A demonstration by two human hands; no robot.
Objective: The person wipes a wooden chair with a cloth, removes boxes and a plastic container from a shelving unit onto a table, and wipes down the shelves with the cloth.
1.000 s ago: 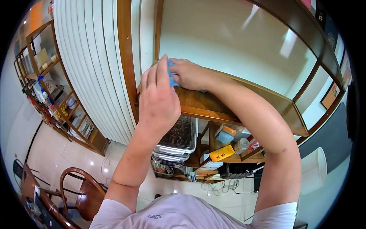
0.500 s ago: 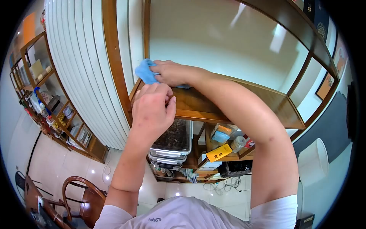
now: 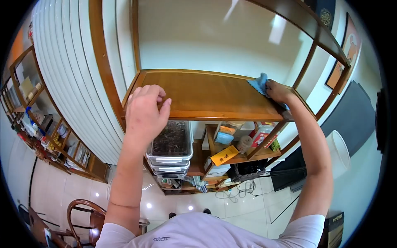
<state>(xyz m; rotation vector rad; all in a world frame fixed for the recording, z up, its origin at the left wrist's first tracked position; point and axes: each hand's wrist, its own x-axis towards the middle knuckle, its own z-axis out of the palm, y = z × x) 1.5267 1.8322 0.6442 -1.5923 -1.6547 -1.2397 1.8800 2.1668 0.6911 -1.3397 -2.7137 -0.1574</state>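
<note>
A blue cloth (image 3: 259, 84) lies bunched at the right end of the brown wooden shelf board (image 3: 206, 93), partly under my right hand (image 3: 278, 91), whose fingers are closed on it. Part of the cloth is hidden by the hand and wrist. Over the board's left end is my left hand (image 3: 147, 109), with its fingers loosely curled, the thumb apart and nothing in it.
Stacked clear containers (image 3: 170, 142) with dark contents stand below the shelf's left part. Lower shelves hold a yellow box (image 3: 224, 155), a jar (image 3: 244, 144) and a dark basket (image 3: 248, 170). White folded panels (image 3: 66, 74) are at left, a white lampshade (image 3: 337, 155) at right.
My right hand has moved with the blue cloth from the shelf's left end to its right end. My left hand is now apart from the cloth, and the view has shifted right.
</note>
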